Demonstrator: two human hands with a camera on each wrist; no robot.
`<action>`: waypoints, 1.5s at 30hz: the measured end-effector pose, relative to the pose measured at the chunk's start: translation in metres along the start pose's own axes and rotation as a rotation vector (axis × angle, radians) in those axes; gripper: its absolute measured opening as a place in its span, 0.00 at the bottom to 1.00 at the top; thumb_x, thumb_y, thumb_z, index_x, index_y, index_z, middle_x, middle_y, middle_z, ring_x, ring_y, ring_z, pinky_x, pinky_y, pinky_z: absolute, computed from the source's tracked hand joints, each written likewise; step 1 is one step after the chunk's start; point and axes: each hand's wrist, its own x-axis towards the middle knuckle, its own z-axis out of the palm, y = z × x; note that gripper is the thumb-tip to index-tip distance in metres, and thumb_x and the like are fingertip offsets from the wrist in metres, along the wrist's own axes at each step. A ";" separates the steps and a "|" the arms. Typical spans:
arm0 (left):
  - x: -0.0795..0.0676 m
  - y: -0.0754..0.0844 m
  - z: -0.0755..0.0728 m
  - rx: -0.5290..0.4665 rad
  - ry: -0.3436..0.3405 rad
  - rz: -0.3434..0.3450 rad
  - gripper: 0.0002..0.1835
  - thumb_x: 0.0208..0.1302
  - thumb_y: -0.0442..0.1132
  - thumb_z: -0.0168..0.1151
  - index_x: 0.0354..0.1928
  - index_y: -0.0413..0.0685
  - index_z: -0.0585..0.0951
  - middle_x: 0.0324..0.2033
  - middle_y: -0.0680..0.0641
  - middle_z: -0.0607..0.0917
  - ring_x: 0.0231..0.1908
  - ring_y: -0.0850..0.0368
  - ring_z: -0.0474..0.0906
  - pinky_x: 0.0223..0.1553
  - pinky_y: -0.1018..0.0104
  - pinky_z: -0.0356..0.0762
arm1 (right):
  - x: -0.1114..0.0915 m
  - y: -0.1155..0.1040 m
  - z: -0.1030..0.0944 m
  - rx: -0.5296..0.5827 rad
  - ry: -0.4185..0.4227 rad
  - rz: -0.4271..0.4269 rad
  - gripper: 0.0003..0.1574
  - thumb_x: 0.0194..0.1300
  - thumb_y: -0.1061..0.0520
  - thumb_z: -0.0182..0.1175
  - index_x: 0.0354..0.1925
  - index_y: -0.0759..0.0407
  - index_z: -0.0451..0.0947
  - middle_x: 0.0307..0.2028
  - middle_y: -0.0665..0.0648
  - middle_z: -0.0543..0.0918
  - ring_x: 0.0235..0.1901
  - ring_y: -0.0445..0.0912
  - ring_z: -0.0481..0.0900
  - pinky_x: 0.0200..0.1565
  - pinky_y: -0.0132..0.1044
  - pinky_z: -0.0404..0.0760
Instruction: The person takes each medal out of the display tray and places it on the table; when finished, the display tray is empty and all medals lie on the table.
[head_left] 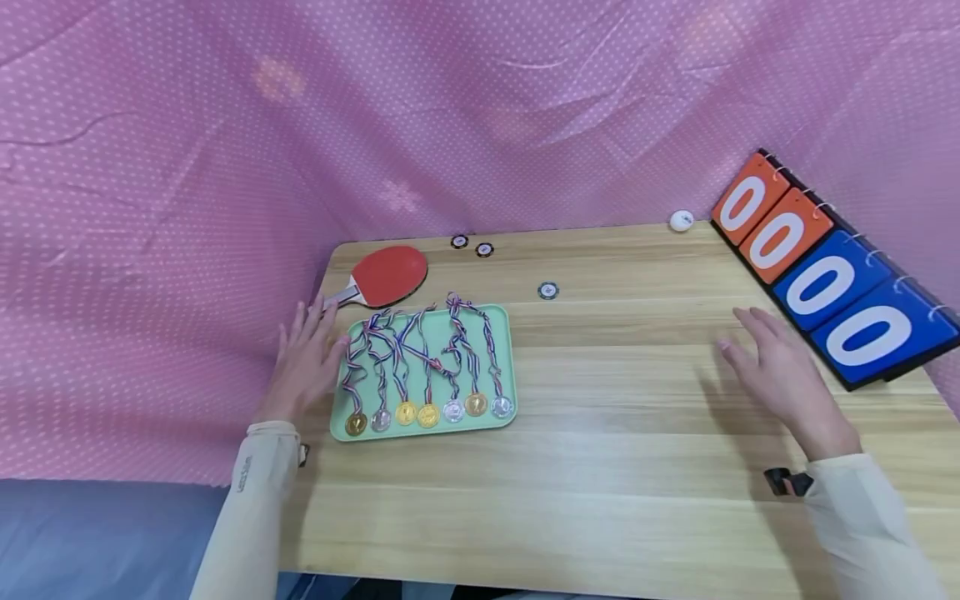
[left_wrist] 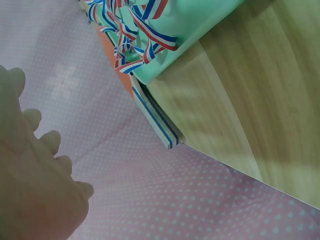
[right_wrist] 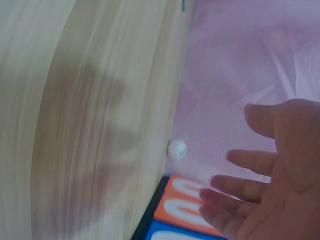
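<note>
My left hand [head_left: 303,362], fingers spread, hovers at the left edge of the green tray [head_left: 435,429], near the handle of the red table tennis paddle [head_left: 390,277]. Whether its fingertips touch the handle cannot be told. Several medals [head_left: 428,415] lie in a row along the tray's front, their striped ribbons [left_wrist: 150,35] tangled behind them. My right hand [head_left: 783,379] is above the table with fingers extended, holding nothing, just left of the flip scoreboard [head_left: 832,279]. Its orange and blue cards all read 0. In the right wrist view the same hand [right_wrist: 280,185] has its fingers apart.
A white ball [head_left: 681,221] sits at the table's back edge beside the scoreboard. Three round chips lie toward the back, one [head_left: 548,290] closer than the others. Pink dotted cloth [head_left: 480,117] hangs behind and to the left of the wooden table [head_left: 600,500].
</note>
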 end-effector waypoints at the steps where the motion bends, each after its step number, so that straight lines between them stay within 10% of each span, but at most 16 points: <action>1: -0.003 -0.001 -0.001 -0.008 0.001 0.000 0.33 0.75 0.59 0.35 0.75 0.72 0.37 0.76 0.59 0.33 0.77 0.51 0.23 0.72 0.38 0.19 | -0.001 -0.004 0.002 0.011 0.013 -0.013 0.45 0.73 0.34 0.42 0.75 0.59 0.53 0.72 0.73 0.55 0.68 0.70 0.56 0.62 0.71 0.60; 6: -0.016 -0.005 -0.004 -0.043 0.000 -0.008 0.33 0.75 0.58 0.36 0.76 0.69 0.40 0.77 0.56 0.38 0.78 0.48 0.30 0.74 0.38 0.25 | -0.004 -0.032 0.019 0.075 0.051 -0.088 0.32 0.73 0.42 0.50 0.63 0.63 0.72 0.55 0.68 0.78 0.47 0.60 0.78 0.41 0.55 0.81; 13: -0.036 -0.008 0.001 -0.120 -0.004 -0.078 0.32 0.74 0.57 0.44 0.76 0.62 0.54 0.76 0.46 0.56 0.75 0.41 0.50 0.73 0.39 0.49 | 0.000 -0.080 0.055 0.169 0.057 -0.207 0.17 0.70 0.48 0.57 0.47 0.58 0.83 0.31 0.54 0.86 0.30 0.45 0.79 0.26 0.30 0.75; 32: -0.097 -0.011 0.029 -0.198 0.000 -0.205 0.25 0.73 0.50 0.51 0.66 0.47 0.71 0.61 0.39 0.77 0.59 0.40 0.75 0.61 0.41 0.71 | 0.021 -0.183 0.148 0.331 -0.273 -0.234 0.10 0.66 0.51 0.62 0.43 0.53 0.85 0.27 0.54 0.85 0.22 0.44 0.75 0.26 0.35 0.74; 45: -0.109 -0.013 0.053 -0.278 0.006 -0.307 0.23 0.70 0.43 0.56 0.65 0.46 0.73 0.46 0.46 0.81 0.45 0.52 0.78 0.50 0.54 0.77 | 0.028 -0.212 0.191 0.130 -0.168 -0.247 0.13 0.61 0.46 0.67 0.38 0.52 0.86 0.29 0.49 0.85 0.25 0.43 0.75 0.25 0.35 0.68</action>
